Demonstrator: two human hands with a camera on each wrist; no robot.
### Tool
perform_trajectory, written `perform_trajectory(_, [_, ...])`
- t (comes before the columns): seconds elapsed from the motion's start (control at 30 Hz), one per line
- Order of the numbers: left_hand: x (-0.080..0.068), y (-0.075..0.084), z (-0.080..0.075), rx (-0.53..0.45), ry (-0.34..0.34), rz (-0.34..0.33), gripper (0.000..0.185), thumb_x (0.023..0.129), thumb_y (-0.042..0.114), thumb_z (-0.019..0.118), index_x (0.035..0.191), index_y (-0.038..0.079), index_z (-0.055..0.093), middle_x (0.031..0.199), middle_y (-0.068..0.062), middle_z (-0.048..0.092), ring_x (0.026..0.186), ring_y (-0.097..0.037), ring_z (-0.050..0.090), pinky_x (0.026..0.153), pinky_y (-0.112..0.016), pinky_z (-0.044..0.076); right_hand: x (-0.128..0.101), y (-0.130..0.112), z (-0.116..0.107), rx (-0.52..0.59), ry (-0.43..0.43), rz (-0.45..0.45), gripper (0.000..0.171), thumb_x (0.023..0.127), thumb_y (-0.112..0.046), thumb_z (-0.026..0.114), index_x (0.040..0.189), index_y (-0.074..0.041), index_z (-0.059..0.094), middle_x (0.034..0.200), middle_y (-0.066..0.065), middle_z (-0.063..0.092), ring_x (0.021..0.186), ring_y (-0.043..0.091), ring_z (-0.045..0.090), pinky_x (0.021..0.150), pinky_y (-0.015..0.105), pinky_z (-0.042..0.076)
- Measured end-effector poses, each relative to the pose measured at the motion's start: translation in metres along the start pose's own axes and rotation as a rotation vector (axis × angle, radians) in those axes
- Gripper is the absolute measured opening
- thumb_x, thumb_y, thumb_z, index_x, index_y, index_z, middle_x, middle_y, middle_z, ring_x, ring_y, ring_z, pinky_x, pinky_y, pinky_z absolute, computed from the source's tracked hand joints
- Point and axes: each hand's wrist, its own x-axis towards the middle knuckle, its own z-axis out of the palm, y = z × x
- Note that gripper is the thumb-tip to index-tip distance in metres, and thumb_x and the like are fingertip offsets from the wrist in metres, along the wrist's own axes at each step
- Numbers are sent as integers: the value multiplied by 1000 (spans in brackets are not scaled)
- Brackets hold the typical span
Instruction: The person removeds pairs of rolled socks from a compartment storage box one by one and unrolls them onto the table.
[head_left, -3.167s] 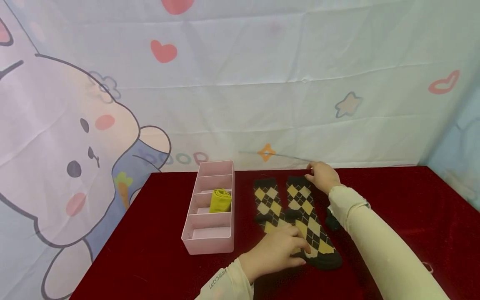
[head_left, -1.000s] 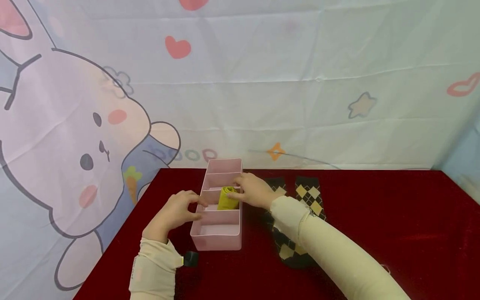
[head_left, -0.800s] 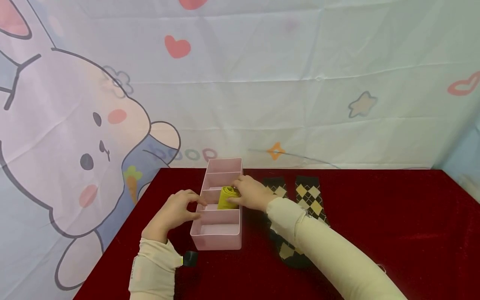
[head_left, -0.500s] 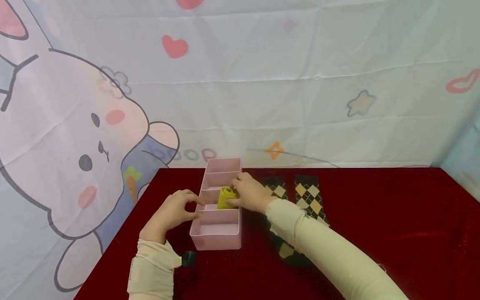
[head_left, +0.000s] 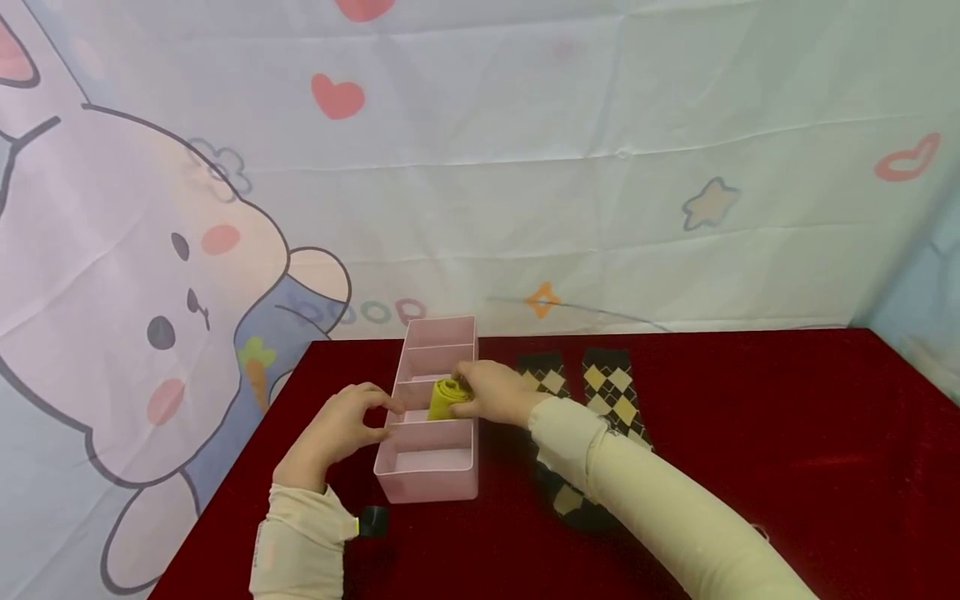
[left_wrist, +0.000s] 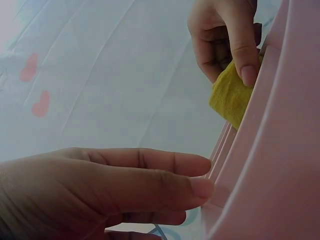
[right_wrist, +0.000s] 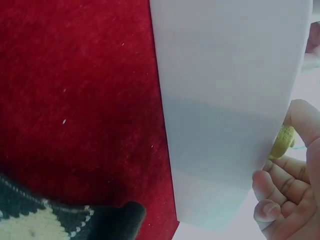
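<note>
Fingers of the right hand (head_left: 495, 393) curl round the rolled yellow sock (head_left: 444, 398), which sits in the third compartment from the near end of the pink divider box (head_left: 424, 482). From the left wrist, thumb and forefinger show pinching the yellow fabric (left_wrist: 231, 95) (a detail too small in the head view). The left hand (head_left: 337, 425) lies with straight fingers against the box's left wall, holding nothing. Only the head view shows both argyle socks (head_left: 617, 392) flat on the red cloth (head_left: 750, 433).
</note>
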Motion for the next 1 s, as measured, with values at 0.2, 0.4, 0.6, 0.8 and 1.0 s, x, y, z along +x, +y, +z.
perform_trajectory(0.2, [-1,0,1,7,-3,-7,26,79,4,73,104,9,72,111,-10,66,113,-36,56,98,-53,45,-1,-1,-1,3,16,-19,39,82,-34,73,109,-9,60,89,-1,64,77,10,54,73,26,48])
perform_trajectory(0.4, [-1,2,0,20,-4,-14,25,79,4,73,104,8,73,111,-10,67,113,-37,56,98,-53,44,-2,-4,-6,2,47,-25,34,82,-30,73,104,-9,60,85,0,63,73,11,52,70,26,46])
perform_trajectory(0.6, [0,5,0,44,6,-1,23,78,6,73,101,8,73,108,-10,67,111,-37,56,97,-53,45,-4,-7,-11,20,53,-13,31,82,-30,72,101,-9,59,85,-1,63,73,10,53,69,25,47])
perform_trajectory(0.8, [2,8,0,51,9,-21,23,79,8,74,102,9,72,107,-9,67,110,-35,57,96,-52,46,-6,-11,-17,41,55,16,31,84,-31,72,103,-11,58,91,0,65,79,10,57,76,26,50])
perform_trajectory(1.0, [5,14,-1,57,23,-36,24,79,11,75,103,9,72,106,-10,67,108,-34,58,95,-50,47,-9,-15,-23,20,109,1,33,83,-32,73,104,-11,60,92,0,65,80,11,57,76,27,51])
